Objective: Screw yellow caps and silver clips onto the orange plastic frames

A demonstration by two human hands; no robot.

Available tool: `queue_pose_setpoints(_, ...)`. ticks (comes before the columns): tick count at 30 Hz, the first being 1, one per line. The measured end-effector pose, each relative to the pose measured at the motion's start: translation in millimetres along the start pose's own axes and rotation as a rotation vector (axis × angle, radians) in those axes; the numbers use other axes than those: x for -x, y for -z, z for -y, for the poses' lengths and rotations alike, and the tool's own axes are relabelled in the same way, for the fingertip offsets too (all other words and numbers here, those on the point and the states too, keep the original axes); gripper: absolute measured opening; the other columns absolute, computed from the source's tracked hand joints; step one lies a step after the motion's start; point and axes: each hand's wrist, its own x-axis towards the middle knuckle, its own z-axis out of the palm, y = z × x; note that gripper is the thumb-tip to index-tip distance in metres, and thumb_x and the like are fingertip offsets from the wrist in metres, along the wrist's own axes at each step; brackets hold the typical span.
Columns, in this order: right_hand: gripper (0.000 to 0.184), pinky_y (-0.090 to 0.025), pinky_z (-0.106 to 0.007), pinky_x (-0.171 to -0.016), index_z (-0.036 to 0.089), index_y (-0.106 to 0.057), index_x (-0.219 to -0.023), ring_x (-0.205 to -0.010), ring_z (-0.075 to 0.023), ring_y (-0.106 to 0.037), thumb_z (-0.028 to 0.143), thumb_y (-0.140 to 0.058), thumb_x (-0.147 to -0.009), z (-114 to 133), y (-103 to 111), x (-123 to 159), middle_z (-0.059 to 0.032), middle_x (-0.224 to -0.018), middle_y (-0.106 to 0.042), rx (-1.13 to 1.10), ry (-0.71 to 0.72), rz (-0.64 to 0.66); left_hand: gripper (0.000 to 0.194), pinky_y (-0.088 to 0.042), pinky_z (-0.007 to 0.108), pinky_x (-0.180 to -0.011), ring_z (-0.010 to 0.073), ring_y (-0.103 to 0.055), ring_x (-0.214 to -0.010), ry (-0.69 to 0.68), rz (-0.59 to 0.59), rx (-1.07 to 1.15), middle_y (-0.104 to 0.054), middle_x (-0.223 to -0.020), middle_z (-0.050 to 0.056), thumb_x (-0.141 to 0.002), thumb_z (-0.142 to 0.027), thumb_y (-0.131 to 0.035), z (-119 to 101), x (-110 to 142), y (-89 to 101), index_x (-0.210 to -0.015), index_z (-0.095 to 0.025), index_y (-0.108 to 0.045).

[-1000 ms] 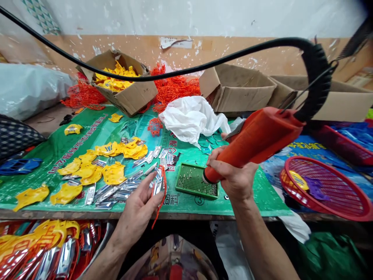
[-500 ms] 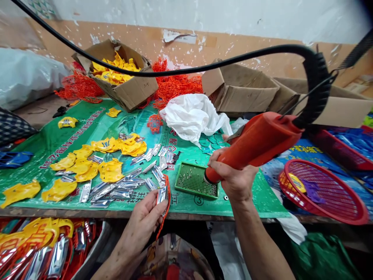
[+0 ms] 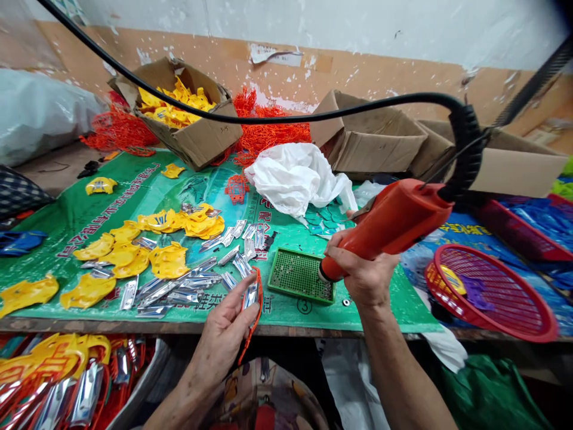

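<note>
My left hand [image 3: 227, 322] is closed on a shiny silver plastic piece [image 3: 251, 294] edged with an orange strip, at the table's front edge. In my right hand [image 3: 364, 272] is a red electric screwdriver [image 3: 398, 218], its black cable curling up from the rear end. The tool's nose points down at the right side of a green perforated tray [image 3: 280, 278] that holds small metal screws; whether the tip touches them I cannot tell. Silver pieces [image 3: 192, 285] lie loose left of the tray, beside several yellow moulded parts [image 3: 168, 261].
A carton [image 3: 203, 140] of yellow parts and orange netting [image 3: 273, 128] stand at the back. A white plastic bag [image 3: 299, 179] lies mid-table. Opened cartons [image 3: 380, 149] and a red basket [image 3: 492, 322] are to the right. A bin of assembled parts [image 3: 58, 382] is below left. The black cable [image 3: 277, 119] hangs across the view.
The screwdriver's nose has shifted slightly right over the tray, and its rear end has swung a little left and down. My left index finger has straightened along the silver piece.
</note>
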Motion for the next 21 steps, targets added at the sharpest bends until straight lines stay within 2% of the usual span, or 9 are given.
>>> queue_pose_setpoints(2,0.013,-0.048,-0.031,-0.056,0.019,-0.065,-0.063,-0.055,-0.0147,-0.058,0.012,-0.075,-0.057,3,0,0,0.0024,-0.062,-0.065,-0.021,-0.001,-0.001,0.046,-0.048,0.034,-0.085,0.0254,-0.066,-0.092,-0.005,0.041,-0.072,-0.076,-0.093,0.007,-0.072,-0.043,-0.069,3,-2,1.1,-0.11,-0.018,-0.073)
queue_pose_setpoints(4,0.015,-0.048,-0.032,-0.057,0.019,-0.065,-0.066,-0.055,-0.0145,-0.058,0.011,-0.074,-0.058,8,-1,1,0.0026,-0.062,-0.065,-0.065,-0.008,0.002,0.038,-0.045,0.036,-0.091,0.0271,-0.065,-0.099,0.005,0.059,-0.155,-0.076,-0.099,0.008,-0.072,-0.042,-0.068,5,-4,1.2,-0.099,-0.018,-0.077)
queue_pose_setpoints(7,0.017,-0.047,-0.032,-0.057,0.02,-0.062,-0.068,-0.054,-0.0139,-0.057,0.011,-0.073,-0.06,22,-8,2,0.0036,-0.063,-0.064,-0.156,-0.039,0.011,0.036,-0.045,0.035,-0.088,0.0254,-0.065,-0.094,-0.008,0.077,-0.196,-0.076,-0.099,0.007,-0.074,-0.041,-0.065,6,-4,-1.6,-0.099,-0.019,-0.077)
queue_pose_setpoints(9,0.019,-0.047,-0.032,-0.057,0.021,-0.06,-0.071,-0.054,-0.0139,-0.057,0.011,-0.072,-0.059,33,-16,4,0.004,-0.063,-0.063,-0.233,-0.072,0.023,0.035,-0.046,0.032,-0.081,0.0229,-0.064,-0.086,-0.018,0.089,-0.208,-0.076,-0.092,0.006,-0.074,-0.04,-0.064,6,-3,-4.4,-0.098,-0.017,-0.077)
queue_pose_setpoints(14,0.031,-0.049,-0.032,-0.058,0.024,-0.062,-0.091,-0.056,-0.0144,-0.058,0.012,-0.069,-0.063,53,-37,14,0.0043,-0.065,-0.063,-0.439,-0.173,0.131,0.037,-0.043,0.028,-0.067,0.0167,-0.057,-0.068,-0.006,0.109,-0.169,-0.071,-0.077,0.004,-0.072,-0.037,-0.066,6,-2,-7.2,-0.099,-0.014,-0.076)
queue_pose_setpoints(21,0.034,-0.052,-0.033,-0.064,0.026,-0.061,-0.098,-0.061,-0.0143,-0.059,0.012,-0.064,-0.067,58,-53,27,0.0034,-0.067,-0.062,-0.568,-0.218,0.229,0.032,-0.042,0.028,-0.071,0.0172,-0.056,-0.072,-0.028,0.173,-0.002,-0.067,-0.074,0.002,-0.072,-0.034,-0.071,5,-1,-4.7,-0.098,-0.015,-0.076)
